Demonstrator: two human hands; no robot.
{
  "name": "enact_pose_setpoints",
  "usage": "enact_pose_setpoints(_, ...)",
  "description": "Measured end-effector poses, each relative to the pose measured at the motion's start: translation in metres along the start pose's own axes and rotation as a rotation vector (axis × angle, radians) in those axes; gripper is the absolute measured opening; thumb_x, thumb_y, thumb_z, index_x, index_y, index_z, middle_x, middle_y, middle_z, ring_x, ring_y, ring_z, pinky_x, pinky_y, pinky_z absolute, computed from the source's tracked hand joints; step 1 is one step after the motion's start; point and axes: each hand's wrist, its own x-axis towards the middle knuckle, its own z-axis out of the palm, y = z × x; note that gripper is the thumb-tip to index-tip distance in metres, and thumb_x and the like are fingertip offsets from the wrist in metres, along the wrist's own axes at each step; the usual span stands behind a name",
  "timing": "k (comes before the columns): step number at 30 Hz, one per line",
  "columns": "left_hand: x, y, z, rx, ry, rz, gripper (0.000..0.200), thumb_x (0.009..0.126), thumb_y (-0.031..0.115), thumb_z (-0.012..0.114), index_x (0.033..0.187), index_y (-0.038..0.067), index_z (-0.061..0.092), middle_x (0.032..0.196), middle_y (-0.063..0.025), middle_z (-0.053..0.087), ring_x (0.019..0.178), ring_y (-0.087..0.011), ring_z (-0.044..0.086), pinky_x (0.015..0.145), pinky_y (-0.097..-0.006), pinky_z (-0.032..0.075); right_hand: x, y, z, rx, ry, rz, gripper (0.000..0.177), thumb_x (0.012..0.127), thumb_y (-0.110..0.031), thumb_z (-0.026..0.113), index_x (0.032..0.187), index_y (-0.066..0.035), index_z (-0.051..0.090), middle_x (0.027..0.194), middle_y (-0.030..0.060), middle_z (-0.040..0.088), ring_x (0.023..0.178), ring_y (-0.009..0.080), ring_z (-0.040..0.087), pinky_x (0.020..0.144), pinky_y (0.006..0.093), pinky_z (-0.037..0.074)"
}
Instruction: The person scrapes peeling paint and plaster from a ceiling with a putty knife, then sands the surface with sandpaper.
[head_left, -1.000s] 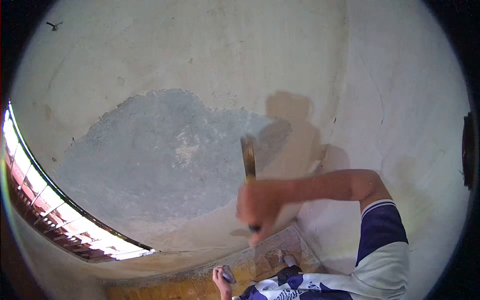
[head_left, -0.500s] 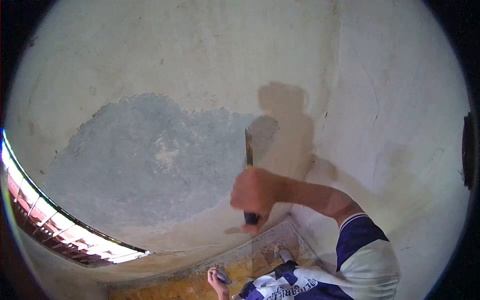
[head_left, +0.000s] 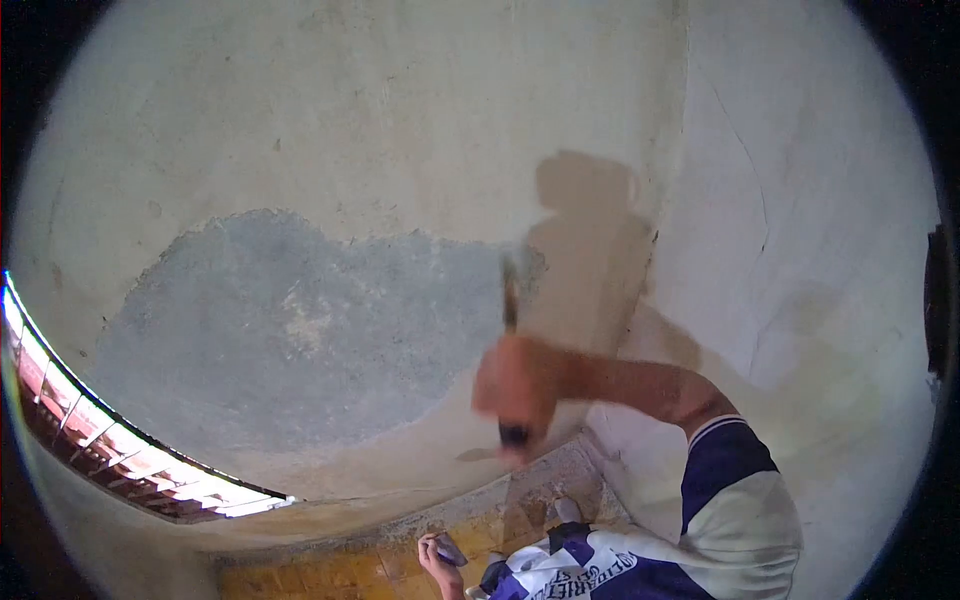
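Note:
My right hand is closed round the dark handle of a thin bladed tool, in front of the wall. The blade points up, its tip blurred over the right end of a grey bare patch where the surface coat is gone. Whether the tip touches the wall I cannot tell. Low in the view, my left hand grips a small grey-purple block, held near my body and away from the wall.
A barred window runs along the lower left. The wall corner and a cracked side wall stand at the right. Below are a ledge, yellowish floor tiles and my feet. A dark object is at the right edge.
The view has shifted slightly. My right hand and the tool sit a little further right, more blurred by motion. My left hand still holds the block.

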Motion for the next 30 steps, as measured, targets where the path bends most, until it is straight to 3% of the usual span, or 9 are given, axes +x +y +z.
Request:
enact_pose_setpoints(6, 0.0, -0.021, 0.017, -0.02, 0.008, 0.036, 0.015, 0.087, 0.021, 0.055, 0.092, 0.006, 0.055, 0.079, -0.0023, 0.054, 0.072, -0.0128, 0.052, 0.065, -0.0262, 0.043, 0.0, 0.01, -0.008, -0.122, 0.08, -0.008, 0.048, 0.07, -0.055, 0.064, 0.059, -0.012, 0.043, 0.055, 0.0029, 0.042, 0.047, 0.0218, 0.049, 0.044, 0.0345, 0.04)
enact_pose_setpoints(13, 0.0, -0.021, 0.031, 0.01, -0.023, 0.071, 0.011, 0.087, 0.016, 0.053, 0.088, 0.005, 0.055, 0.086, -0.0037, 0.055, 0.083, -0.015, 0.054, 0.081, -0.0288, 0.044, -0.006, 0.017, 0.008, -0.148, 0.255, -0.031, 0.05, 0.068, -0.056, 0.065, 0.06, -0.011, 0.044, 0.055, 0.0014, 0.041, 0.047, 0.0219, 0.048, 0.042, 0.035, 0.037)
enact_pose_setpoints(16, -0.004, -0.02, 0.028, 0.036, -0.016, 0.045, 0.011, 0.087, 0.016, 0.053, 0.088, 0.005, 0.054, 0.089, -0.0054, 0.057, 0.087, -0.0172, 0.056, 0.085, -0.03, 0.044, 0.0, 0.002, 0.017, -0.044, 0.214, -0.067, 0.049, 0.067, -0.054, 0.065, 0.06, -0.011, 0.043, 0.056, 0.0013, 0.043, 0.047, 0.0223, 0.049, 0.042, 0.0352, 0.036)
enact_pose_setpoints(18, -0.002, -0.028, 0.025, 0.039, -0.009, 0.054, 0.012, 0.087, 0.017, 0.054, 0.088, 0.005, 0.054, 0.089, -0.0057, 0.058, 0.086, -0.0173, 0.055, 0.083, -0.0298, 0.044, -0.005, 0.008, 0.027, -0.01, 0.158, -0.054, 0.047, 0.067, -0.053, 0.064, 0.059, -0.012, 0.042, 0.056, 0.0013, 0.043, 0.047, 0.0218, 0.049, 0.041, 0.0348, 0.035)
enact_pose_setpoints(19, -0.005, -0.028, 0.02, 0.049, -0.006, 0.053, 0.012, 0.087, 0.017, 0.054, 0.088, 0.005, 0.054, 0.09, -0.0059, 0.058, 0.086, -0.0174, 0.055, 0.082, -0.0297, 0.044, -0.008, 0.028, 0.0, -0.168, 0.193, -0.004, 0.048, 0.067, -0.055, 0.064, 0.059, -0.012, 0.043, 0.055, 0.0013, 0.044, 0.047, 0.022, 0.049, 0.041, 0.0358, 0.036)
enact_pose_setpoints(22, -0.009, -0.026, 0.018, 0.002, -0.016, -0.021, 0.014, 0.087, 0.019, 0.054, 0.087, 0.005, 0.054, 0.089, -0.0055, 0.058, 0.083, -0.017, 0.055, 0.078, -0.0294, 0.044, 0.008, 0.003, 0.011, -0.136, 0.27, -0.057, 0.048, 0.066, -0.055, 0.066, 0.059, -0.013, 0.043, 0.055, 0.0018, 0.043, 0.046, 0.0221, 0.049, 0.041, 0.0361, 0.036)
enact_pose_setpoints(26, -0.013, -0.016, 0.016, 0.084, -0.046, 0.015, 0.016, 0.088, 0.021, 0.053, 0.085, 0.006, 0.053, 0.086, -0.0049, 0.057, 0.081, -0.0163, 0.054, 0.075, -0.0297, 0.044, -0.003, 0.016, 0.029, -0.047, 0.115, 0.019, 0.047, 0.065, -0.054, 0.068, 0.058, -0.012, 0.047, 0.052, 0.0044, 0.047, 0.046, 0.0254, 0.053, 0.046, 0.0399, 0.044)
enact_pose_setpoints(27, -0.011, -0.015, 0.015, 0.104, -0.039, 0.051, 0.016, 0.088, 0.022, 0.053, 0.085, 0.006, 0.053, 0.085, -0.0046, 0.057, 0.08, -0.016, 0.054, 0.074, -0.0296, 0.044, -0.005, 0.026, 0.003, -0.189, 0.155, 0.046, 0.049, 0.065, -0.057, 0.067, 0.058, -0.012, 0.05, 0.053, 0.0051, 0.05, 0.046, 0.0266, 0.054, 0.045, 0.0405, 0.044)
enact_pose_setpoints(30, -0.015, -0.008, 0.017, 0.116, -0.023, 0.063, 0.016, 0.088, 0.022, 0.052, 0.085, 0.006, 0.054, 0.084, -0.0038, 0.056, 0.079, -0.015, 0.054, 0.074, -0.0293, 0.044, 0.009, -0.002, 0.018, -0.113, 0.216, -0.013, 0.05, 0.065, -0.059, 0.067, 0.059, -0.011, 0.051, 0.052, 0.0057, 0.05, 0.046, 0.0263, 0.054, 0.044, 0.0406, 0.044)
